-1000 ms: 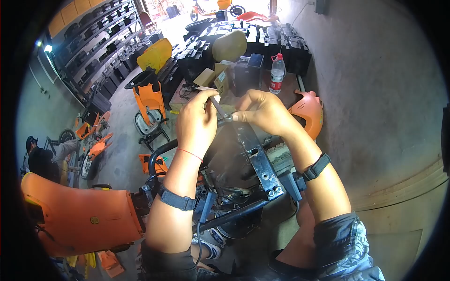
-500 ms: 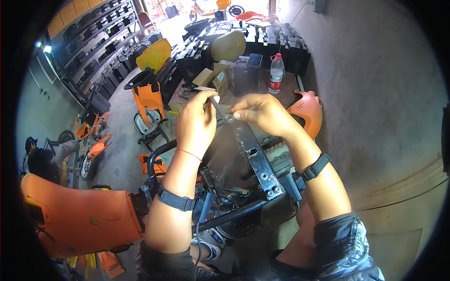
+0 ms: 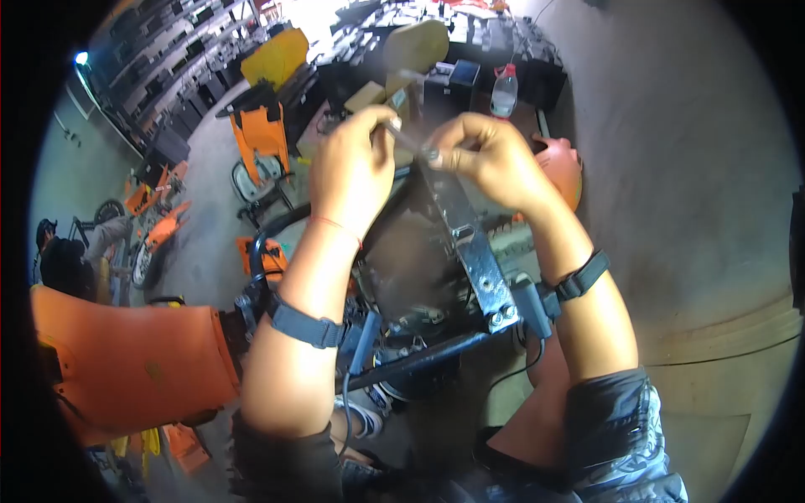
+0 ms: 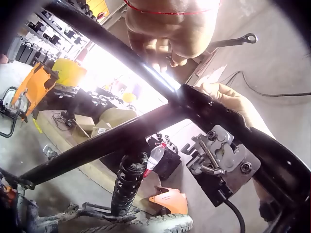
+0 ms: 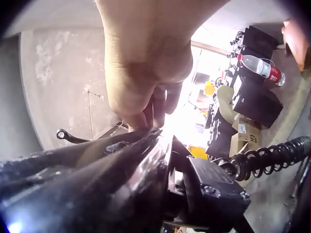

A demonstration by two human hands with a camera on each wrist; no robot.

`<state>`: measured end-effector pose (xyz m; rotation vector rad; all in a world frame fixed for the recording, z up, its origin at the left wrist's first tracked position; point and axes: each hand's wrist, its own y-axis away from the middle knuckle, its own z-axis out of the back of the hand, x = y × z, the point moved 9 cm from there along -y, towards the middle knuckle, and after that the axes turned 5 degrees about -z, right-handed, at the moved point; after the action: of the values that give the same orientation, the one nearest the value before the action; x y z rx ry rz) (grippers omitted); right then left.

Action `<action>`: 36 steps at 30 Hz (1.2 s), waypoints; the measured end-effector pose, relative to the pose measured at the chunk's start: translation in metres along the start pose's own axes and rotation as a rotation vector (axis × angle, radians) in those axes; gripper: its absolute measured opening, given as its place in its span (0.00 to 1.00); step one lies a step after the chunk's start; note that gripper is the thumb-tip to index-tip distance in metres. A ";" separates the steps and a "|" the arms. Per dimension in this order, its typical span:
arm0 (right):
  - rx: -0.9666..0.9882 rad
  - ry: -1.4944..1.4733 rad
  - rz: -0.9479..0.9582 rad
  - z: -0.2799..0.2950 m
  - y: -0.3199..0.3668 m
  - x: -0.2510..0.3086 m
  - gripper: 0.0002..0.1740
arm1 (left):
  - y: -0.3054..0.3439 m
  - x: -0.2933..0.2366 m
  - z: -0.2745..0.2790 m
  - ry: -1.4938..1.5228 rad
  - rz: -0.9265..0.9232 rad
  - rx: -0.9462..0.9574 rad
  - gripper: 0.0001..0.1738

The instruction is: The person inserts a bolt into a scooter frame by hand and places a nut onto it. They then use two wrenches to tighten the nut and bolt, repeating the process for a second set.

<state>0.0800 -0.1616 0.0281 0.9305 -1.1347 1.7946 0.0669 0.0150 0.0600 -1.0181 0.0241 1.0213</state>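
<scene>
My left hand grips a dark ring spanner between thumb and fingers. The spanner's ring end points right, beside my right thumb in the head view; in the left wrist view the ring stands out past the hand. My right hand is at the far end of a black steel bar, thumb and forefinger close together. I cannot tell whether they pinch a small part. Along the bar's side, the left wrist view shows a metal latch with a spring and a cable.
Black frame tubes run below my forearms. A coil shock absorber stands under the frame. On the left is an orange body panel. Beyond my hands are a plastic bottle and black boxes. A person is at far left.
The head view has tilted down, so hands and bar appear higher. The spanner lies flatter, its ring end further right against the right thumb. The left hand keeps its grip on it.
</scene>
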 end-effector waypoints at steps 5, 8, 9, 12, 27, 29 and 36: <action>0.027 0.034 -0.057 0.001 0.002 -0.001 0.10 | 0.001 0.011 -0.008 -0.051 0.146 0.080 0.10; 0.064 -0.033 -0.093 0.000 0.004 -0.002 0.11 | 0.006 0.018 -0.013 -0.073 0.237 0.146 0.11; 0.062 -0.033 -0.089 0.000 0.004 -0.002 0.11 | 0.006 0.017 -0.013 -0.074 0.233 0.144 0.11; 0.025 0.014 -0.059 0.002 0.001 -0.006 0.13 | 0.009 0.014 -0.013 -0.146 0.250 0.176 0.09; 0.044 0.125 -0.019 0.003 0.003 0.006 0.11 | 0.018 0.008 -0.029 -0.171 0.177 0.310 0.13; 0.047 0.134 -0.044 0.002 0.003 0.002 0.11 | 0.018 0.008 -0.030 -0.165 0.175 0.315 0.13; 0.032 0.011 0.005 -0.002 0.000 -0.006 0.12 | 0.018 0.011 -0.032 -0.173 0.170 0.310 0.12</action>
<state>0.0822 -0.1616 0.0219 0.9358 -1.1048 1.8250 0.0734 0.0019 0.0243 -0.6512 0.1251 1.2156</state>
